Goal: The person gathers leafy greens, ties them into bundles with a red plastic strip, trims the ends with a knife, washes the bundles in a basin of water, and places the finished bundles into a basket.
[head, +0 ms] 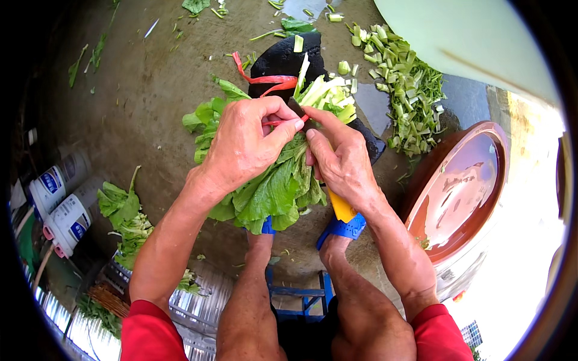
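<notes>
A bunch of leafy greens [271, 194] lies across a dark chopping block [280, 58], pale stems toward the far side. Above the bunch, my left hand [248, 140] pinches a red plastic tie [273, 122] between thumb and fingertips. My right hand [338, 153] is closed on a knife with a yellow handle [342, 205]; its dark blade [296, 108] points up between both hands, against the tie. Another red strip [271, 80] lies loosely over the block. My right fingertips also touch the tie. The lower part of the bunch hides some of the block.
Chopped stems and leaves [406, 90] lie in a pile on the wet floor at right. Near it stands a brown glazed basin [501, 149] holding water. White buckets [70, 221] and loose greens [122, 207] are at left. A blue stool [298, 291] is between my legs.
</notes>
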A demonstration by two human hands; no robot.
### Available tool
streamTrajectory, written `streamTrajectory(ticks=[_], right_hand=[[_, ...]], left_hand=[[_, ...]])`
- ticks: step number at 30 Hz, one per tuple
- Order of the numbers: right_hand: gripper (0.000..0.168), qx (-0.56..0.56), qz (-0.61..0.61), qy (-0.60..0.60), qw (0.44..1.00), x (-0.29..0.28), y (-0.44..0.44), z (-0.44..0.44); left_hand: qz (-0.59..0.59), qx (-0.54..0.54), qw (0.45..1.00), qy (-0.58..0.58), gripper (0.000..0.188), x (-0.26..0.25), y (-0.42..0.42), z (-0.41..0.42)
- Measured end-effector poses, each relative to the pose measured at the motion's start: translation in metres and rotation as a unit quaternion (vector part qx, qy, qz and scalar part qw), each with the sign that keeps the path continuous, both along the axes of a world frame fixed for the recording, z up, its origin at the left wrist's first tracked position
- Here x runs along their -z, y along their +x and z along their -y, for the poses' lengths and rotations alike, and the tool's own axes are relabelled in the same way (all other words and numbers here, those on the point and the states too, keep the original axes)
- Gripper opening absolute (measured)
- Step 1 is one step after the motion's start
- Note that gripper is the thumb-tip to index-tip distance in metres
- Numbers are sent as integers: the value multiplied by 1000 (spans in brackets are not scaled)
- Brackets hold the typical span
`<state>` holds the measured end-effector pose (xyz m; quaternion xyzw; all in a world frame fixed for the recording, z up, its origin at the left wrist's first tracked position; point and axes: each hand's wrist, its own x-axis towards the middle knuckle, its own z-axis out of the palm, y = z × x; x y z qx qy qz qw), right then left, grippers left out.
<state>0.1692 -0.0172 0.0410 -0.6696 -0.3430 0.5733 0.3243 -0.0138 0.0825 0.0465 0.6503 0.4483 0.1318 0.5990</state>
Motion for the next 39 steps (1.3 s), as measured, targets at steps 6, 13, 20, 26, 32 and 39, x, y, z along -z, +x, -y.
streamTrajectory(ticks=[6, 13, 20, 26, 32, 39], right_hand=[[40, 30, 20, 21, 999, 3, -7, 11], [39, 5, 101, 115, 988, 16, -10, 17], [40, -11, 137, 158, 978, 22, -9, 16], [42, 6, 157, 101, 982, 10, 5, 23], [40, 267, 199, 176, 926, -90, 103, 24], [56, 265, -221, -126, 930, -65, 87, 99]], left_hand=[[-28, 2, 993, -116, 28, 20, -6, -5], [-1, 90, 973, -211, 31, 28, -6, -30], [38, 150, 958, -242, 22, 46, -5, -38], [-65, 116, 985, -106, 12, 45, 9, -21], [-3, -8, 989, -145, 15, 49, -12, -18], [-202, -88, 944, 244, 43, -43, -59, -91]])
